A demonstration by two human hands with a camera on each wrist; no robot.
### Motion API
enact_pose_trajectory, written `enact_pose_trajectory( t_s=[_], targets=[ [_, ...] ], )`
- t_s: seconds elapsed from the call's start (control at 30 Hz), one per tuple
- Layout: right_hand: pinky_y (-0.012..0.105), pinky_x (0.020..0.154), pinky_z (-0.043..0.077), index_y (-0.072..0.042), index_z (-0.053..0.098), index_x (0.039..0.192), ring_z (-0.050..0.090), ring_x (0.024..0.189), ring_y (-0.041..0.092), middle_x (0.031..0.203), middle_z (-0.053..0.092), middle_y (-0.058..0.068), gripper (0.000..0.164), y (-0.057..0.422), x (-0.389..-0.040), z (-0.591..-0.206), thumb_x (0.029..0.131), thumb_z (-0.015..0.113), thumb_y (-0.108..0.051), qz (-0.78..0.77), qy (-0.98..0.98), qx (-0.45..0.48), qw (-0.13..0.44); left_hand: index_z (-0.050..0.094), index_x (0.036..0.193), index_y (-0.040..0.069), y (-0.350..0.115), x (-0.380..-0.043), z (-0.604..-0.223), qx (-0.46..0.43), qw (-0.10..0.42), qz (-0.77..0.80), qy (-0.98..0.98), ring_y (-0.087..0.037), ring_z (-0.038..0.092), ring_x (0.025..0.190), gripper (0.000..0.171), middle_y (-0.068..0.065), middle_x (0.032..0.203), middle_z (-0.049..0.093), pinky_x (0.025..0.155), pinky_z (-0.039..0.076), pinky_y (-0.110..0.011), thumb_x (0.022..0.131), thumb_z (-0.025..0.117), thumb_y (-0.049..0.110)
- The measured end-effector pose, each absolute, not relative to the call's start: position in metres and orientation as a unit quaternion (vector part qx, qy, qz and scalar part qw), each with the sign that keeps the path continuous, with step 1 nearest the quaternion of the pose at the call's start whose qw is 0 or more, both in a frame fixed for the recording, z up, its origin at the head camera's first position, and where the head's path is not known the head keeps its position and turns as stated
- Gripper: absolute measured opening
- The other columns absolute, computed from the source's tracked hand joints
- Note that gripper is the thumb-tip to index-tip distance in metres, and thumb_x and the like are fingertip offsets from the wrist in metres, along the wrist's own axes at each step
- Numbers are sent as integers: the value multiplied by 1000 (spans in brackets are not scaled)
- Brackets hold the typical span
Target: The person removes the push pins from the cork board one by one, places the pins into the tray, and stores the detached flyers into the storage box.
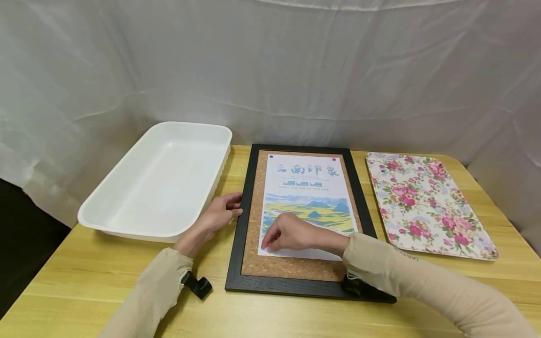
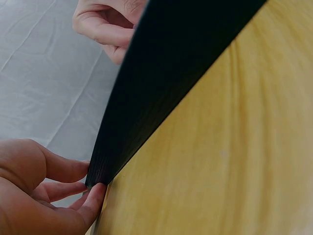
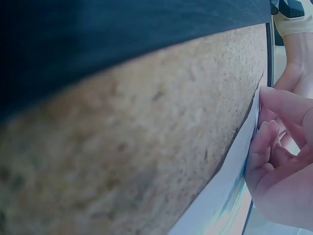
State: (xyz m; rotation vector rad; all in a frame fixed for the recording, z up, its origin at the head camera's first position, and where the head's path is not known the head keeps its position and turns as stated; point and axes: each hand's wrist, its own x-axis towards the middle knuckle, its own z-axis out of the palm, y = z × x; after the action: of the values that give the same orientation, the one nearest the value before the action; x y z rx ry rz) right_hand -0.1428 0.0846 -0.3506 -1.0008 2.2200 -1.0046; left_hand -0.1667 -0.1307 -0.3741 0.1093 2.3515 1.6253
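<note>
Your left hand [image 1: 217, 216] rests loosely bent, slightly parted fingertips against the left edge of the black-framed cork board [image 1: 291, 269]; your right hand [image 1: 291, 232] pinches what seems a small purplish pin [image 1: 266, 249] at the near-left corner of the white landscape poster [image 1: 308, 202] on the cork. A deep white rectangular tray [image 1: 156, 183] lies left, a flower-patterned white tray [image 1: 428, 206] right.

Black frame [image 1: 291, 286], pink-flowered tray [image 1: 428, 206], white basin [image 1: 158, 183]

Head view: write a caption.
Right hand at one corner of a white paper poster, left hand touching a black-framed rectangular corkboard.
</note>
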Motion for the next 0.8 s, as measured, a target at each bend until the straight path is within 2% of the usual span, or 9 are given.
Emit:
enact_pose_trajectory(
  t_s=[0.3,0.47,0.8],
  targets=[
    [23,57,45,-12,69,80,54,62,7,69,60,-7,12,83,-140,-349,79,65,-1,-341,828,-365,253,38,136,-1,-131,-168,-374,39,141,563,814,-26,49,103,49,-19,115,53,77,42,-31,88,52,-4],
    [22,57,45,-12,69,81,53,63,7,69,60,-7,10,82,-140,-348,78,68,-3,-339,828,-367,254,38,136,-1,-131,-168,-373,37,141,562,814,-26,48,103,50,-19,115,53,76,42,-30,88,52,-4],
    [22,57,45,-9,70,79,53,61,6,68,61,-6,10,82,-138,-347,78,67,0,-337,826,-383,241,38,136,-1,-131,-167,-375,37,140,563,814,-27,48,103,50,-19,114,53,78,42,-31,88,52,-4]
  ],
)
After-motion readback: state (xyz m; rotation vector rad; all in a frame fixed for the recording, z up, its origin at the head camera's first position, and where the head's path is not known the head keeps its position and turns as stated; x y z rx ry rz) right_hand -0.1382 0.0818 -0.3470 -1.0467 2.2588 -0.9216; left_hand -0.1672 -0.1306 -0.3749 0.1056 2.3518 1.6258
